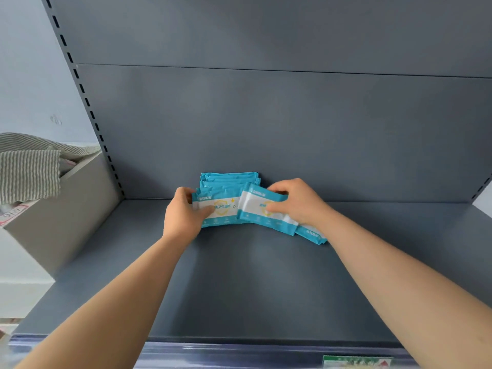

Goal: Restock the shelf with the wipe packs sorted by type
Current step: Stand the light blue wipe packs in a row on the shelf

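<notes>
A row of several blue-and-white wipe packs [229, 182] stands against the back panel of the grey shelf [239, 283]. My left hand [183, 214] grips the front pack of the row [225, 206] at its left end. My right hand [295, 202] holds another blue-and-white pack [259, 209], tilted, just right of the row. One more pack [311, 233] sticks out under my right wrist, partly hidden.
A cardboard box [61, 217] with striped grey cloth [29, 171] stands left of the shelf upright. The shelf's front edge carries a clear price strip [239, 355] with a green label [356, 362].
</notes>
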`<state>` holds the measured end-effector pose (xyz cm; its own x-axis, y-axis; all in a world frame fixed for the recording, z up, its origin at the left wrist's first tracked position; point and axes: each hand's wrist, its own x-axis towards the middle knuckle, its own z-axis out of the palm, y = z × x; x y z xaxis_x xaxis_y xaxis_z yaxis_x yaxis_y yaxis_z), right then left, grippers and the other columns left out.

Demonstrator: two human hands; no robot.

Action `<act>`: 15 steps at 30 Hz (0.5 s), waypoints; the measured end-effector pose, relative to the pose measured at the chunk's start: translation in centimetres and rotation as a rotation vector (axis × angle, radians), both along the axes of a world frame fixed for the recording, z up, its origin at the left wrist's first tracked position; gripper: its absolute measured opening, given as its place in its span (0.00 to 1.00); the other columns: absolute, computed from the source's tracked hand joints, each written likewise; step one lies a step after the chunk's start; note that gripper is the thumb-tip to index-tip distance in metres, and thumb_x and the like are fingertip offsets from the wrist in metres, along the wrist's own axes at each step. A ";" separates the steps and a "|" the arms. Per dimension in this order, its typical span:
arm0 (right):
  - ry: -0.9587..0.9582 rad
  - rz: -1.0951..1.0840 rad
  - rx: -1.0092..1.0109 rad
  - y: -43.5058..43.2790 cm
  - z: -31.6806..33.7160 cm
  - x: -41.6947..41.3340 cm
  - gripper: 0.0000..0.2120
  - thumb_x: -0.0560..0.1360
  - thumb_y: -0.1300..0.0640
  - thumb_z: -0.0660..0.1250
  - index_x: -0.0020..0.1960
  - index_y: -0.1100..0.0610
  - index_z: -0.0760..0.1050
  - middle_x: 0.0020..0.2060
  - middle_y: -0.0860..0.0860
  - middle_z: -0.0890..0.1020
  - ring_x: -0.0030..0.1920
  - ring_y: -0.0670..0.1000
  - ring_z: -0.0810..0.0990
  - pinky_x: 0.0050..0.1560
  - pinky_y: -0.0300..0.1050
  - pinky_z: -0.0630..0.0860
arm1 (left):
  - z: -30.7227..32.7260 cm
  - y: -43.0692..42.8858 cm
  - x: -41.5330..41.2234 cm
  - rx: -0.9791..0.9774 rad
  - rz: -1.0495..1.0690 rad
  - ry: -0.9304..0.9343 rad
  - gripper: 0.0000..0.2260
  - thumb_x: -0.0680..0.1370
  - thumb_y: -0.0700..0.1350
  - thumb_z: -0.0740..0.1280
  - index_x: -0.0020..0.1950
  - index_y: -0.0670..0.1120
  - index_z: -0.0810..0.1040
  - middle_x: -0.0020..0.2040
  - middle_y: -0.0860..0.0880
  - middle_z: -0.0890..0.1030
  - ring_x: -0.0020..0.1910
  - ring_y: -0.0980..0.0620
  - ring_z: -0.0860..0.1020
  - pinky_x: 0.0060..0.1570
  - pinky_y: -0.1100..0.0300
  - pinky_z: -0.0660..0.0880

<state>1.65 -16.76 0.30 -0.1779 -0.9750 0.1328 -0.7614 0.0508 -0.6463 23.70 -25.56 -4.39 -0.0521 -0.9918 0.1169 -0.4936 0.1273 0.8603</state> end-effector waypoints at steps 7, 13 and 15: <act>0.067 -0.040 -0.089 -3.2 -2.4 3.5 0.14 0.63 0.54 0.78 0.41 0.47 0.73 0.45 0.41 0.78 0.48 0.46 0.77 0.45 0.42 0.70 | -0.6 0.7 0.0 0.048 -0.162 -0.001 0.19 0.71 0.56 0.74 0.51 0.47 0.72 0.46 0.54 0.80 0.43 0.54 0.79 0.41 0.55 0.77; 0.090 -0.090 -0.083 -1.7 -2.0 -0.1 0.20 0.70 0.51 0.72 0.61 0.53 0.76 0.58 0.51 0.76 0.59 0.50 0.75 0.63 0.47 0.71 | -0.6 1.0 -0.8 0.012 -0.134 -0.148 0.26 0.65 0.51 0.80 0.52 0.46 0.68 0.45 0.54 0.75 0.42 0.51 0.73 0.37 0.57 0.68; 0.261 -0.200 0.119 -0.5 -2.1 -3.0 0.26 0.73 0.50 0.69 0.69 0.54 0.69 0.65 0.54 0.73 0.66 0.55 0.71 0.66 0.49 0.68 | -0.8 0.8 -0.9 0.011 -0.130 -0.140 0.25 0.66 0.50 0.79 0.52 0.45 0.68 0.46 0.53 0.75 0.44 0.50 0.74 0.40 0.57 0.69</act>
